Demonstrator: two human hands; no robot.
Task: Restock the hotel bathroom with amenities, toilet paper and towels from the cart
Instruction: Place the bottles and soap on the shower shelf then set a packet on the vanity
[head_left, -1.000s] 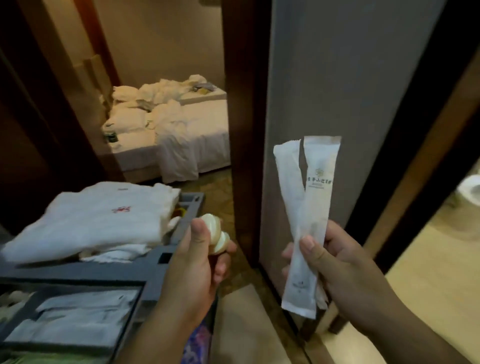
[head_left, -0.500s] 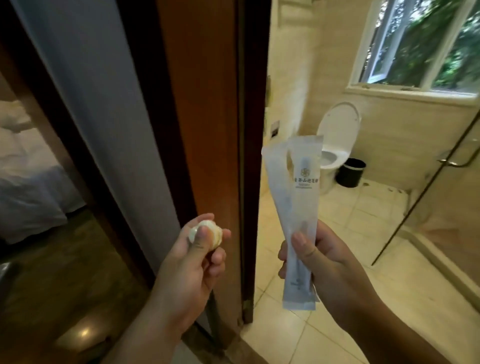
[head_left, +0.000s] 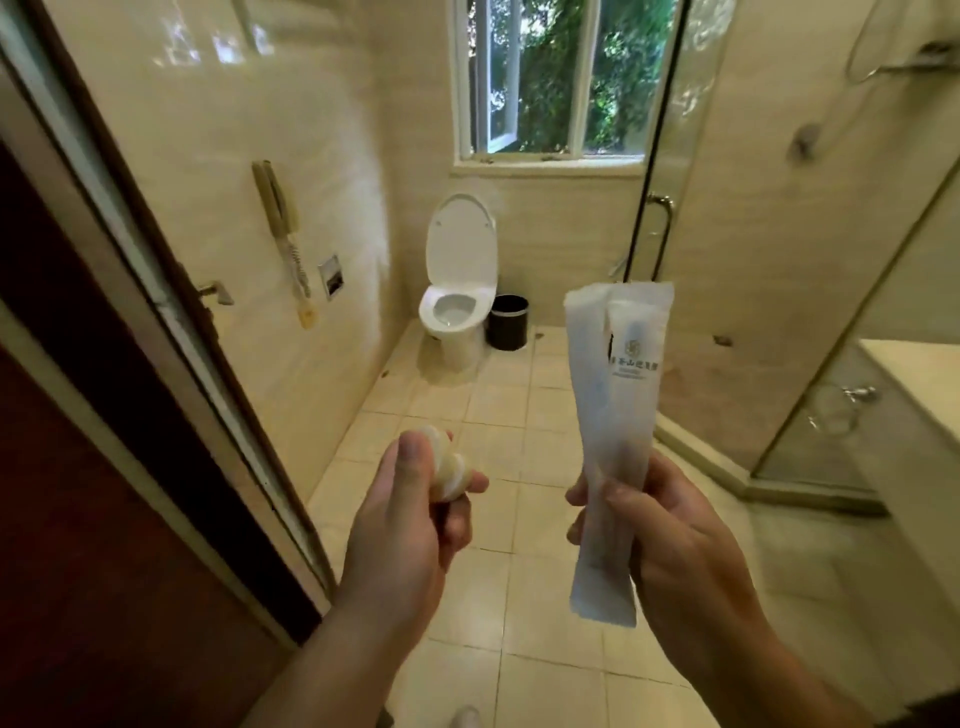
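Note:
My right hand grips two long white sachets upright by their lower part; the front one bears a small printed logo. My left hand pinches small round cream-coloured soaps between thumb and fingers. Both hands are held out at chest height over the tiled bathroom floor. The cart is out of view.
A toilet with its lid up stands at the back under the window, a black bin beside it. The open wooden door is at left, a glass shower enclosure at right, a counter edge far right.
The view has swung from the cart and bedroom past the door frame into the bathroom. Both hands keep the same hold on the soaps and the sachets.

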